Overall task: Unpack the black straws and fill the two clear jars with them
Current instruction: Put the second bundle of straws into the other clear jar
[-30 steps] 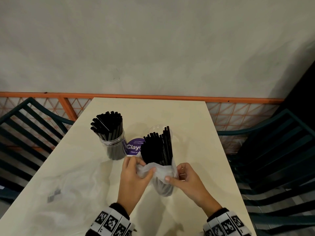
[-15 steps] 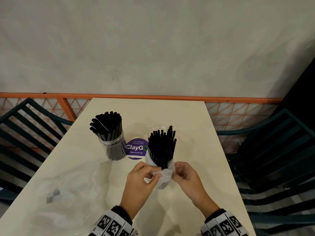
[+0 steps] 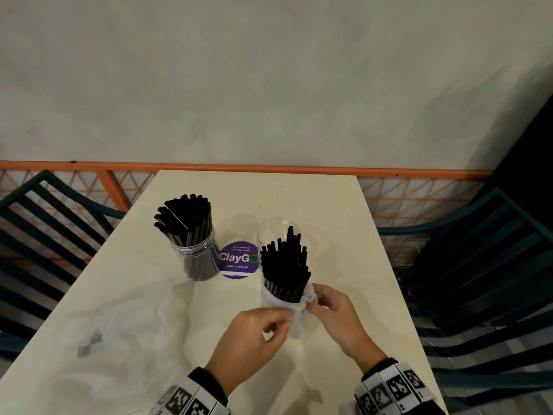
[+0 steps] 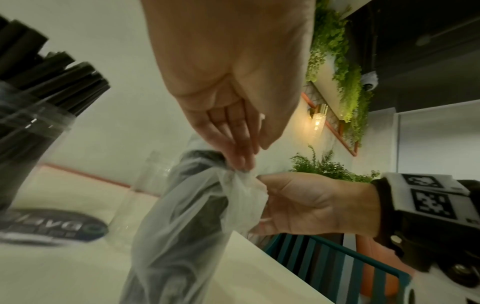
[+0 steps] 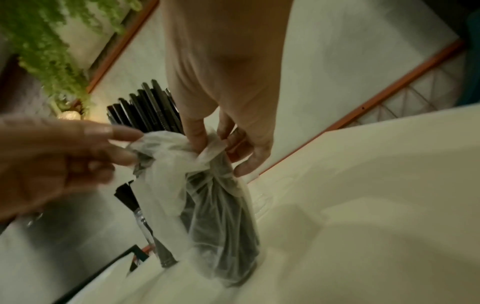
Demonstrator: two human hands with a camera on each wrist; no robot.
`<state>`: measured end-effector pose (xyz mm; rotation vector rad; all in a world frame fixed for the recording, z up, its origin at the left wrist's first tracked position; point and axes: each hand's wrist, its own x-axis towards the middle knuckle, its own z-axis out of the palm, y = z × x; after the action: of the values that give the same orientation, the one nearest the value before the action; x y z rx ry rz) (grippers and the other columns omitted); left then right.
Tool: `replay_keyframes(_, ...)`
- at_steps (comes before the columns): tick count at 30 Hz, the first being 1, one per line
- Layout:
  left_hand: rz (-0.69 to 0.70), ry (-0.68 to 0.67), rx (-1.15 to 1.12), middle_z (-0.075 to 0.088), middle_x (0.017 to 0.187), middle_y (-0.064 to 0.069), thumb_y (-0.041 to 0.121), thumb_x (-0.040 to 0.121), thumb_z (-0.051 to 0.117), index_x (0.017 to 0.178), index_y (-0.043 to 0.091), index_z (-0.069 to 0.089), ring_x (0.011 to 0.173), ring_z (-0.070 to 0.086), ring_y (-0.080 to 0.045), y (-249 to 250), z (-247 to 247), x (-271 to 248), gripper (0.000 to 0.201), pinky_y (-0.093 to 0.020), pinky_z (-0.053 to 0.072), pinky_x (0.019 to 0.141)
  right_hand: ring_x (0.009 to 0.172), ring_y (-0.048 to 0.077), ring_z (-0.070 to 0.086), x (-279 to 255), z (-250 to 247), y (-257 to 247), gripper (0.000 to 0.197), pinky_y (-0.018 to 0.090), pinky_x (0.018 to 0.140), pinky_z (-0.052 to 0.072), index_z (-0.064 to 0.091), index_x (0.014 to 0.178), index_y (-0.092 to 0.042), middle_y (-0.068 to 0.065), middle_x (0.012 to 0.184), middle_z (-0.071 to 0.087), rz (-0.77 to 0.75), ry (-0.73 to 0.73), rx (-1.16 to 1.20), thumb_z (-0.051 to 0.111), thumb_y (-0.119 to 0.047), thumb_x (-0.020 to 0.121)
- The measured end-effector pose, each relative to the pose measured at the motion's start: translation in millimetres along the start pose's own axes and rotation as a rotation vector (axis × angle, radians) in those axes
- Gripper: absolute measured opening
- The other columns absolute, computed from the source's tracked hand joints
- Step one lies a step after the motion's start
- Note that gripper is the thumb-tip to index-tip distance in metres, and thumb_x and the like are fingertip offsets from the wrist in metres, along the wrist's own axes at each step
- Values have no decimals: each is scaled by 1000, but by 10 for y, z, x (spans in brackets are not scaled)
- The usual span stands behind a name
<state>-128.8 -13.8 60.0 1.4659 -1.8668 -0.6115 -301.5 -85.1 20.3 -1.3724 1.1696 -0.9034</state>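
Cream table, both hands pinching straw bag rim

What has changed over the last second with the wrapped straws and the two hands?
The plastic wrapper has been worked further down the straw bundle, so more bare straw shows above it. Both hands moved lower with it: the left hand and right hand still pinch the bunched wrapper top. The filled jar, empty jar, purple sticker and loose plastic on the table stayed put.

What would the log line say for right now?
left hand: pinches plastic bag | right hand: pinches plastic bag | straw bundle: upright, half bagged | left jar: full | right jar: empty
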Motion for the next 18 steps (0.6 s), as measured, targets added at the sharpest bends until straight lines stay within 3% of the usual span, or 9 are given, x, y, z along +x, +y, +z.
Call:
replay_keyframes(3, 223, 253, 197, 67, 76, 6, 31, 83, 55, 89, 24, 70, 70, 52, -6, 157, -128, 128, 17, -22, 43, 66, 84, 13, 62, -3, 25, -11, 27, 14, 70, 49, 63, 91, -37, 6, 96, 66, -77, 27, -148, 60, -10, 87)
replay_keyframes(5, 309, 455, 254, 66, 96, -2, 31, 82, 57, 103, 19, 67, 90, 55, -14, 288, -207, 275, 26, -24, 41, 80, 87, 13, 61, -26, 64, -24, 31, 13, 69, 50, 58, 90, -42, 7, 98, 62, -115, 29, -201, 61, -12, 87)
replay_keyframes(6, 294, 477, 290, 63, 109, -6, 34, 82, 56, 112, 18, 63, 104, 54, -18, 347, -250, 361, 35, -26, 38, 90, 89, 12, 61, -43, 77, -21, 29, 14, 71, 50, 58, 92, -43, 6, 99, 62, -122, 22, -211, 61, -14, 87)
replay_keyframes(7, 239, 438, 341, 57, 124, -9, 40, 82, 53, 123, 17, 56, 119, 48, -23, 383, -279, 445, 46, -31, 33, 100, 91, 11, 61, -61, 81, -12, 26, 15, 73, 51, 58, 95, -41, 4, 101, 62, -118, 12, -215, 62, -17, 87)
replay_keyframes(9, 70, 226, 424, 40, 145, -9, 54, 83, 40, 139, 18, 36, 137, 30, -28, 373, -268, 590, 66, -38, 22, 110, 96, 9, 61, -84, 66, 36, 24, 16, 76, 52, 60, 106, -34, 0, 107, 63, -95, -22, -224, 62, -20, 87)
replay_keyframes(11, -8, 46, 424, 43, 143, -9, 57, 84, 29, 143, 16, 27, 135, 35, -28, 324, -165, 655, 72, -39, 28, 110, 99, 6, 59, -90, 35, 106, 29, 16, 79, 50, 58, 116, -28, -5, 112, 62, -55, -67, -285, 61, -24, 87)
replay_keyframes(13, 41, 14, 431, 58, 130, -11, 49, 86, 31, 135, 11, 41, 119, 54, -27, 305, -69, 666, 63, -36, 44, 97, 102, 5, 58, -89, 9, 164, 30, 17, 83, 49, 53, 117, -31, -6, 115, 60, -18, -106, -309, 60, -26, 88)
replay_keyframes(15, 112, 16, 459, 54, 134, -13, 41, 88, 35, 123, 8, 55, 108, 61, -24, 321, -17, 678, 52, -33, 50, 88, 103, 6, 57, -82, -11, 202, 28, 20, 84, 50, 49, 111, -38, -7, 115, 59, -10, -125, -312, 59, -25, 88)
replay_keyframes(18, 233, 16, 395, 47, 141, -11, 35, 91, 36, 124, 11, 55, 109, 59, -22, 310, -8, 716, 44, -34, 50, 91, 101, 3, 57, -63, -30, 211, 28, 14, 78, 50, 48, 105, -42, -10, 112, 59, -12, -148, -303, 59, -22, 89)
